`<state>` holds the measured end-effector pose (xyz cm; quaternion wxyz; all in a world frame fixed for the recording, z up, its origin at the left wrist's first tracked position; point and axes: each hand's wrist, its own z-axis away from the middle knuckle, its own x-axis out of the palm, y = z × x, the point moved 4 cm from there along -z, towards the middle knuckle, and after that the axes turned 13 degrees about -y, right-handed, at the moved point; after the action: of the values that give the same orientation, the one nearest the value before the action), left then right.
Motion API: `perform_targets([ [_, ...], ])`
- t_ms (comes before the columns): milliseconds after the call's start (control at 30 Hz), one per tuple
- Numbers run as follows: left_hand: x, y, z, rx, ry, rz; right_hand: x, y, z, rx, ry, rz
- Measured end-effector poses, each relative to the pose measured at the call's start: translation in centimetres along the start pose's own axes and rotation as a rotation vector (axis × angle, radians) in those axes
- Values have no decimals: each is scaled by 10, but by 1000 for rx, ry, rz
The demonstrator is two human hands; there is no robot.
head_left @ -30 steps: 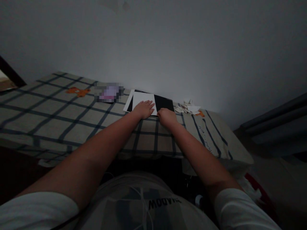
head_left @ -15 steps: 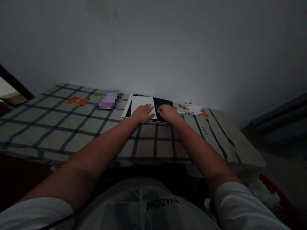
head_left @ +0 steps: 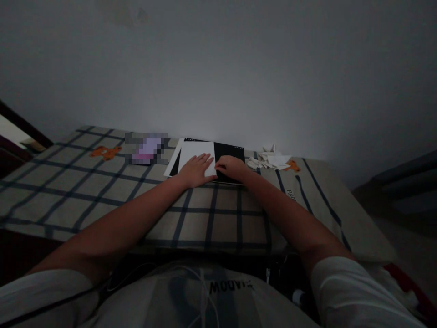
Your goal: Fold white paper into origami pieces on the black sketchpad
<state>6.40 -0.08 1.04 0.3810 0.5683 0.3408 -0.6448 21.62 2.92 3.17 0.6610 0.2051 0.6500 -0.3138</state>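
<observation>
A white sheet of paper (head_left: 191,152) lies over a black sheet or board (head_left: 232,150) on the table. My left hand (head_left: 197,171) rests flat on the white paper with its fingers spread. Curled closed at the paper's right edge is my right hand (head_left: 232,167), its fingertips pressed together over the black surface. Whatever those fingertips hold, if anything, is too small to tell. Another white edge shows at the left, under the black one.
Left of the papers lies a purple item (head_left: 148,149), partly pixelated. Crumpled and folded white paper scraps (head_left: 271,159) are at the right. A checked cloth (head_left: 164,218) covers the table, which stands against a grey wall (head_left: 218,68).
My right hand has moved left to the white paper's edge, nearer my left hand. The left hand stays flat on the paper. The camera view has shifted slightly.
</observation>
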Motion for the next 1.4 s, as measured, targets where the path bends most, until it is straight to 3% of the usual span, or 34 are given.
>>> perform_targets([
  [233,3,-3,2,8,22,1,7,7,-5,-129,22,-27],
  [600,1,-5,9,50,41,55,10,3,-1,-77,33,-21],
  [867,-12,-5,18,64,240,151,14,2,1,-87,93,16],
  [1000,-13,-5,21,-9,251,154,13,1,1,-82,125,55],
  [1233,-7,1,27,-1,181,64,9,-25,18,83,105,78],
  [1400,-2,0,28,62,164,128,19,-48,29,14,117,-29],
])
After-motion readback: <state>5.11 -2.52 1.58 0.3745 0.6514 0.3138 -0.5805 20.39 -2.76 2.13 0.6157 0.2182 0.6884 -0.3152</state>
